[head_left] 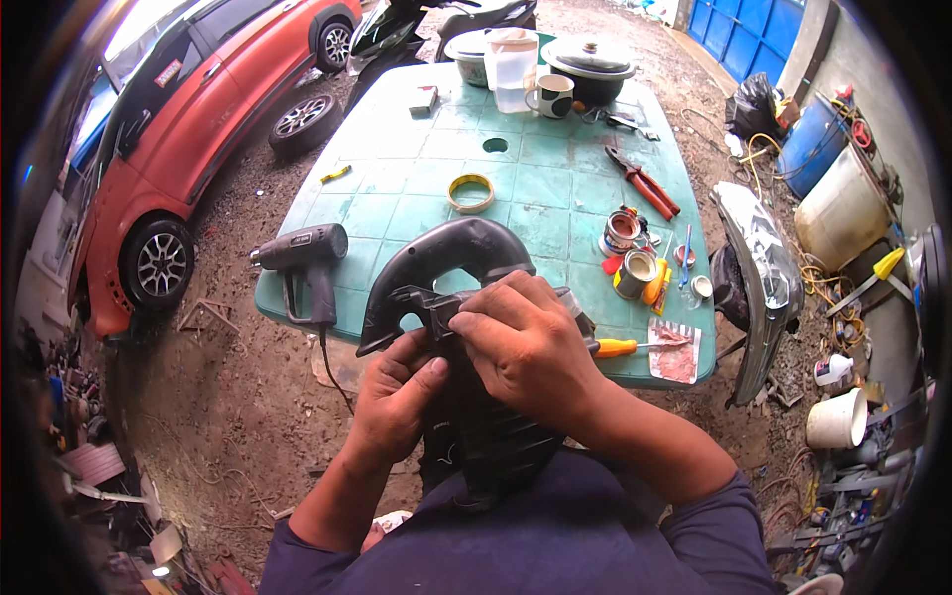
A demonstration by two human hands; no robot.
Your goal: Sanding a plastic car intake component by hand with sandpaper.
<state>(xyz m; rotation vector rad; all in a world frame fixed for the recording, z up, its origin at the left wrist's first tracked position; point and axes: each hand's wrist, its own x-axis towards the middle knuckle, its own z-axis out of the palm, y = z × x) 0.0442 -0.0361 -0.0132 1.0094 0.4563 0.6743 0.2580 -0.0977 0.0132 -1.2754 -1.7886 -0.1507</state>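
Observation:
A curved black plastic part [446, 238] with a ribbed lower body rests against my front and the near table edge. My left hand [402, 397] grips its lower left with curled fingers. My right hand [526, 347] pinches a dark bracket-like piece [426, 307] on its middle; whether that piece is attached I cannot tell. Left of the part lies a heat gun [315, 256] with a hanging cord. A yellow-handled screwdriver [617, 347] lies to its right beside a smeared striped card [674, 362]. Behind it is a tape roll [470, 193].
The green table [367, 149] holds open cans [633, 273], red-handled pliers [642, 183], pots [587, 74], a mug and a jug. A red car [193, 109] and a loose wheel [302, 124] stand left. A car lamp [754, 288], barrels [838, 208] and a bucket [835, 416] stand right.

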